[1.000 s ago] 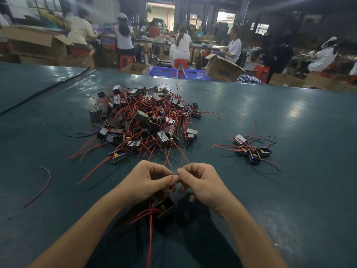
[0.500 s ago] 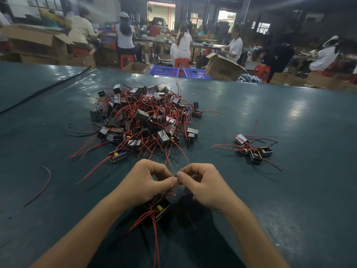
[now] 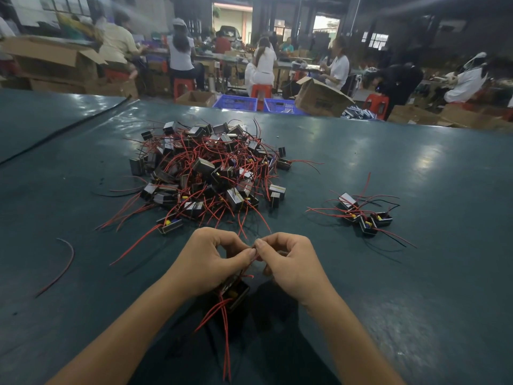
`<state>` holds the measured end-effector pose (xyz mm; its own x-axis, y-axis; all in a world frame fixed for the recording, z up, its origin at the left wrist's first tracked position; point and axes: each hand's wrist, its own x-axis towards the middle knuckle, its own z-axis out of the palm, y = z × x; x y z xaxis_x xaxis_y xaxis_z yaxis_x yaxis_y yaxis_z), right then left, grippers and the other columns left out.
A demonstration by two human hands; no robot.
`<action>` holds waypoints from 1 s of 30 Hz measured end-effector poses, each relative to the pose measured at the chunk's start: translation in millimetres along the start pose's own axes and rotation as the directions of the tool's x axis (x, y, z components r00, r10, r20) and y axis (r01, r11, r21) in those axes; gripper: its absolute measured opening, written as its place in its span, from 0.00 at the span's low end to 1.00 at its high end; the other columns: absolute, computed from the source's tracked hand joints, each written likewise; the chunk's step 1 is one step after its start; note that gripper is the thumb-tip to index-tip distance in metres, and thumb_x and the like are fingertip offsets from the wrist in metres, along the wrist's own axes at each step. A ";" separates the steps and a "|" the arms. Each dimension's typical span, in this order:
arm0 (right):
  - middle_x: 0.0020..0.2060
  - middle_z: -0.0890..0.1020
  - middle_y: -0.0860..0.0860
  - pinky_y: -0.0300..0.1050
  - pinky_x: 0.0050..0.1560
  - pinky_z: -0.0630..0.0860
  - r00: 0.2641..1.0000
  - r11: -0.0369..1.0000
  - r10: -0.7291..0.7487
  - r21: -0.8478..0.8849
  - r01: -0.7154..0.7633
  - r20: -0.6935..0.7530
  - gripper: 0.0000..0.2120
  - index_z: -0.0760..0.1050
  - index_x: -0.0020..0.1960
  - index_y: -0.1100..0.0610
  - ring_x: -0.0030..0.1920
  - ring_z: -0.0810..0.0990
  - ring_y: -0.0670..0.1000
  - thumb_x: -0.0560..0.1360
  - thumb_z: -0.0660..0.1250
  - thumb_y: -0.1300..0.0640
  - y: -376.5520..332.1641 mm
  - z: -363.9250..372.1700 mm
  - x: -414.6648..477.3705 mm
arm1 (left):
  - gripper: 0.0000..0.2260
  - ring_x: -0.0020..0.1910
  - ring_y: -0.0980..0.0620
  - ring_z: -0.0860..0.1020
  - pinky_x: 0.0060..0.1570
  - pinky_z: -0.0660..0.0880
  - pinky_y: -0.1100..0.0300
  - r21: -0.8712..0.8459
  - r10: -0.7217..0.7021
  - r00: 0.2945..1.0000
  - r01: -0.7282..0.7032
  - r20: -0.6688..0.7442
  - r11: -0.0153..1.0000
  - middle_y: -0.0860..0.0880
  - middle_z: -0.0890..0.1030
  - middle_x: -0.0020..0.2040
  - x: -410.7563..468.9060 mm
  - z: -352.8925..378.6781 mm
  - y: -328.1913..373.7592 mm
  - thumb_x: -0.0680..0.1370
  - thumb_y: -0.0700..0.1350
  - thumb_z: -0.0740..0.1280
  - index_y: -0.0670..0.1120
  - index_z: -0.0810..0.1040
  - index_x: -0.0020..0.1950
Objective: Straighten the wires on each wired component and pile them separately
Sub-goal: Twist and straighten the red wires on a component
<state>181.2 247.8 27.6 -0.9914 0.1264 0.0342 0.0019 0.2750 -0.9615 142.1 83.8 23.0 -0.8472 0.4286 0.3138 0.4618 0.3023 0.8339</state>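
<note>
Both hands meet low over dark green worktop (image 3: 416, 301). L hand (image 3: 211, 262): grip clamped, thumb + forefinger pinching a red lead (image 3: 251, 275) of the wired component (image 3: 236, 294). R hand (image 3: 291, 265): grip likewise pinched on that lead, fingertips of both hands touching. Component is a small black block tucked under L palm; can't tell if it rests on worktop. Its other red leads trail back toward the body. Beyond the hands, ctr-left: big tangled pile (image 3: 211, 173) of components. To the R, well apart from it: small pile (image 3: 363, 215). Far L: one loose red wire (image 3: 65, 262).
</note>
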 end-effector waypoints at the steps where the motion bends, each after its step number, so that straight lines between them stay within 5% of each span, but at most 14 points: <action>1: 0.32 0.81 0.48 0.42 0.34 0.75 0.999 0.998 -0.029 -0.049 0.028 -0.016 0.10 0.80 0.37 0.50 0.30 0.75 0.46 0.77 0.69 0.55 1.0 -0.4 0.2 | 0.06 0.33 0.52 0.81 0.37 0.77 0.62 -0.005 -0.009 1.000 0.009 0.007 1.000 0.49 0.83 0.33 0.1 -0.5 -0.1 0.74 0.43 0.73 0.50 0.84 0.37; 7: 0.26 0.77 0.39 0.37 0.31 0.73 0.999 0.986 -0.027 -0.162 0.023 -0.023 0.11 0.78 0.35 0.50 0.28 0.74 0.44 0.76 0.69 0.51 4.3 -3.9 1.5 | 0.05 0.34 0.52 0.82 0.40 0.78 0.60 0.015 -0.004 0.999 0.004 0.043 1.000 0.49 0.84 0.33 -0.2 -0.7 2.1 0.74 0.43 0.73 0.48 0.84 0.38; 14: 0.19 0.71 0.43 0.40 0.29 0.68 0.997 0.986 0.078 -0.149 -0.073 0.027 0.13 0.76 0.34 0.54 0.23 0.68 0.43 0.78 0.66 0.54 6.9 -2.9 5.5 | 0.05 0.34 0.55 0.81 0.39 0.76 0.65 0.046 0.017 0.998 -0.019 0.057 0.999 0.52 0.84 0.32 -0.9 2.1 1.9 0.74 0.42 0.73 0.47 0.84 0.38; 23: 0.36 0.81 0.42 0.32 0.36 0.72 0.961 0.942 -0.260 -0.194 0.274 0.095 0.05 0.80 0.44 0.46 0.32 0.75 0.41 0.75 0.71 0.56 8.3 -17.3 4.7 | 0.06 0.35 0.58 0.81 0.38 0.75 0.69 -0.204 -0.087 0.982 0.121 0.165 0.971 0.50 0.84 0.35 4.1 -5.5 -2.5 0.74 0.49 0.69 0.52 0.85 0.40; 27: 0.33 0.81 0.42 0.30 0.35 0.70 0.947 0.927 -0.308 -0.194 0.320 0.091 0.09 0.79 0.40 0.44 0.32 0.75 0.41 0.75 0.72 0.57 7.5 -13.9 2.9 | 0.06 0.35 0.59 0.80 0.38 0.74 0.70 -0.228 -0.072 0.976 0.120 0.206 0.966 0.51 0.83 0.35 3.8 -6.3 -4.6 0.75 0.47 0.69 0.54 0.85 0.41; 30: 0.28 0.78 0.46 0.39 0.32 0.71 0.963 0.954 -0.259 -0.138 0.266 0.070 0.09 0.80 0.37 0.47 0.29 0.73 0.45 0.75 0.71 0.56 6.8 -12.8 2.6 | 0.05 0.35 0.58 0.81 0.38 0.74 0.69 -0.213 -0.059 0.980 0.099 0.188 0.972 0.51 0.84 0.35 3.3 -5.8 -4.6 0.73 0.51 0.69 0.54 0.85 0.42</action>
<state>180.3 262.1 24.6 -0.9648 -0.0164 0.2624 -0.2440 0.4273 -0.8706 135.7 78.9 22.8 -0.8083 0.5628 0.1733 0.3089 0.1548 0.9384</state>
